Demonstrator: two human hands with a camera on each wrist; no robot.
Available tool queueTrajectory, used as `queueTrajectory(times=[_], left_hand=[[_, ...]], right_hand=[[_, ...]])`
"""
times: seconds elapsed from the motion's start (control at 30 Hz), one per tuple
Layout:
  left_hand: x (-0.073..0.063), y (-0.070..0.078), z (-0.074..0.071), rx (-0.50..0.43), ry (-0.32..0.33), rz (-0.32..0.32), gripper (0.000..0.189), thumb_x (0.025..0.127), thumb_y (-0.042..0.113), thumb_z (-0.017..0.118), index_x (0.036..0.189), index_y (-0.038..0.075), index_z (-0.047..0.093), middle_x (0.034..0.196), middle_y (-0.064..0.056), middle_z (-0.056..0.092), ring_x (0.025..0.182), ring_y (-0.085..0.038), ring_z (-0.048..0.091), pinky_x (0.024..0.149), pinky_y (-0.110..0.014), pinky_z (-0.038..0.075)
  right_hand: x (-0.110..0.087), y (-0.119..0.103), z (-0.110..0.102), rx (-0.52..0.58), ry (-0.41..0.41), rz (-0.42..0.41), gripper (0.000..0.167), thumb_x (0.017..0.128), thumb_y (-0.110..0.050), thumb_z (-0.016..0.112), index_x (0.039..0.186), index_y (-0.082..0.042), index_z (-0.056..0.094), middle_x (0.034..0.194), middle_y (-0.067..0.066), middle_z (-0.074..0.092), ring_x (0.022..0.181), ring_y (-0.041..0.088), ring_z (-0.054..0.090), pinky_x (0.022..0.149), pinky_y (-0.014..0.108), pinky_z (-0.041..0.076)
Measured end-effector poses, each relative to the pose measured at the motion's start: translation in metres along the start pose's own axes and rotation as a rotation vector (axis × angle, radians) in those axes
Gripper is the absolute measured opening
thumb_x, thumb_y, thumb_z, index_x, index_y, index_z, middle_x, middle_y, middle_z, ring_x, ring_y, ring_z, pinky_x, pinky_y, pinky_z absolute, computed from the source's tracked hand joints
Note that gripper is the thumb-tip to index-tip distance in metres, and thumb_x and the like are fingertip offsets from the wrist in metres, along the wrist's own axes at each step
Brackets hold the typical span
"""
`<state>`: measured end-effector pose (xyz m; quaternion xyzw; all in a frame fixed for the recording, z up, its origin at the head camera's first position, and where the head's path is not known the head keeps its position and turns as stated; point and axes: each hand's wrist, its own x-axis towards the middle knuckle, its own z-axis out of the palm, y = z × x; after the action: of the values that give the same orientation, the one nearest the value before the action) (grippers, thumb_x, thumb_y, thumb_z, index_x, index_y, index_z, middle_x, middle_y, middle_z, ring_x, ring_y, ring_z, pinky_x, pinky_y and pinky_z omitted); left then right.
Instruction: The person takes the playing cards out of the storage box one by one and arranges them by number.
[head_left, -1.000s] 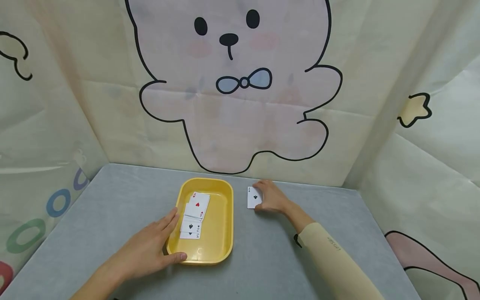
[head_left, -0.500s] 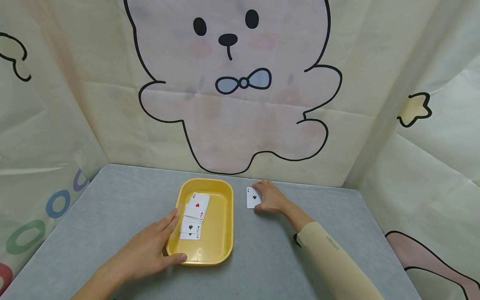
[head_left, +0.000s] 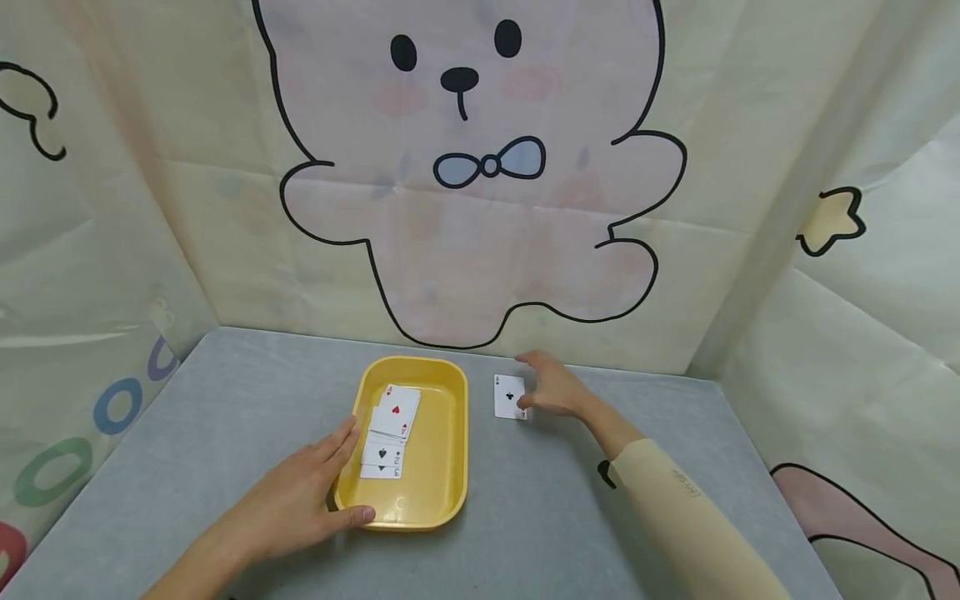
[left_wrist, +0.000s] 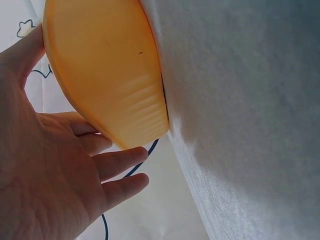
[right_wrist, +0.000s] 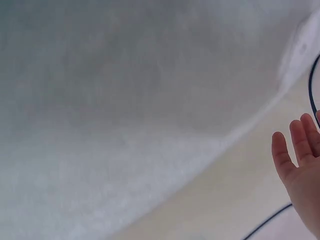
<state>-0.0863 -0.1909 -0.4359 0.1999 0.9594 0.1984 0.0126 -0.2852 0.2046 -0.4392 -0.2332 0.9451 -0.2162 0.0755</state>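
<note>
An ace of clubs (head_left: 508, 397) lies face up on the table, right of a yellow tray (head_left: 448, 450). My right hand (head_left: 557, 388) is at the card's right side, fingers spread apart, the thumb tip over the card's lower right corner; whether it touches cannot be told. In the right wrist view the right hand (right_wrist: 302, 170) shows loosely extended fingers. My left hand (head_left: 296, 496) rests at the tray's left side, fingertips at the left rim and thumb over the near rim. In the left wrist view, its fingers lie spread against the tray's outer wall (left_wrist: 107, 65).
Inside the tray lie several overlapping playing cards (head_left: 390, 425), an ace of hearts on top and a two of spades below. The grey cloth-covered table (head_left: 262, 392) meets a printed backdrop (head_left: 480, 250) behind, with more printed sheets at both sides.
My right hand has let go of the ace of clubs and drawn back slightly to the right, its fingers spreading. The card has stayed in place. The left hand and tray have not visibly moved.
</note>
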Motion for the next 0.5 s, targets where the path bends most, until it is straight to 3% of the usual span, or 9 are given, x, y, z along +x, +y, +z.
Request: queueTrajectory(times=[0.2, 0.5], left_hand=[[0.0, 0.0, -0.001, 0.011, 0.024, 0.02, 0.106, 0.088, 0.071, 0.07, 0.159, -0.002, 0.04, 0.167, -0.017, 0.035, 0.139, -0.043, 0.051, 0.109, -0.059, 0.045], [0.0, 0.001, -0.001, 0.012, 0.026, 0.019, 0.106, 0.087, 0.07, 0.072, 0.159, -0.002, 0.04, 0.166, -0.018, 0.036, 0.139, -0.043, 0.051, 0.108, -0.058, 0.046]], right_hand=[[-0.009, -0.005, -0.021, -0.023, 0.023, 0.018, 0.078, 0.084, -0.025, 0.076, 0.153, 0.0, 0.049, 0.157, 0.022, 0.046, 0.147, 0.042, 0.039, 0.119, 0.061, 0.032], [-0.017, -0.021, -0.042, -0.037, 0.051, -0.035, 0.076, 0.091, -0.033, 0.074, 0.156, -0.004, 0.047, 0.16, 0.021, 0.043, 0.148, 0.041, 0.037, 0.119, 0.063, 0.031]])
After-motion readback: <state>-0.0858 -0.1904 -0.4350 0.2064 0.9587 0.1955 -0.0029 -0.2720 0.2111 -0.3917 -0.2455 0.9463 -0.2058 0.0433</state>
